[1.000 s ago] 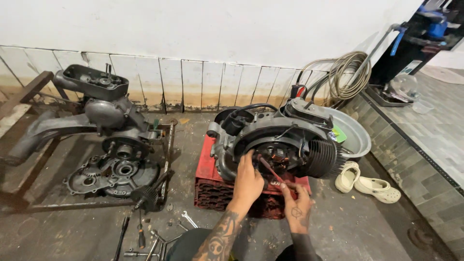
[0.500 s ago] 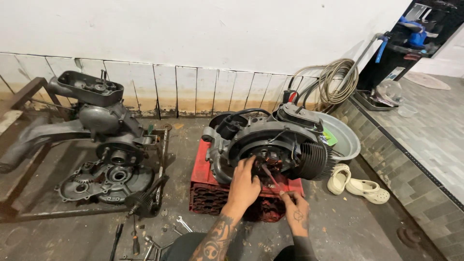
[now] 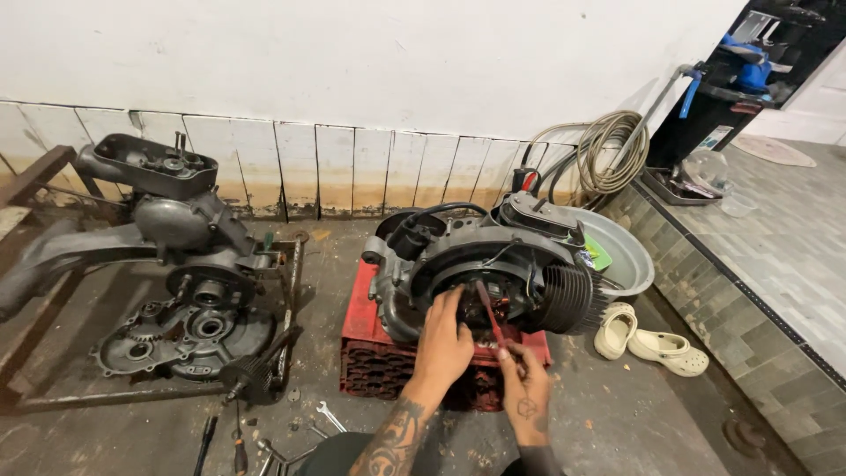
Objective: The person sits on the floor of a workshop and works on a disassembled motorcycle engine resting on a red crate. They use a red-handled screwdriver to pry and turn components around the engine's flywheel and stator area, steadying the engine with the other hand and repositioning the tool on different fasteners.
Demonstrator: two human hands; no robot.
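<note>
An engine (image 3: 493, 273) sits on a crate (image 3: 370, 357) on the floor (image 3: 617, 423), before the wall (image 3: 352, 62). Both hands are at its near face: the left hand (image 3: 443, 342) touches the round opening, and the right hand (image 3: 523, 388), just beside it to the right, holds a screwdriver (image 3: 490, 313) that slants up into the opening. Left of the crate, a second, opened engine (image 3: 176, 264) lies in a metal frame (image 3: 286, 300). Tools (image 3: 238, 441) lie on the floor in front of that frame. Right of the engine stands a basin (image 3: 630, 256), with a pair of clogs (image 3: 648, 339) before it. A coiled hose (image 3: 608, 150) hangs behind the basin.
</note>
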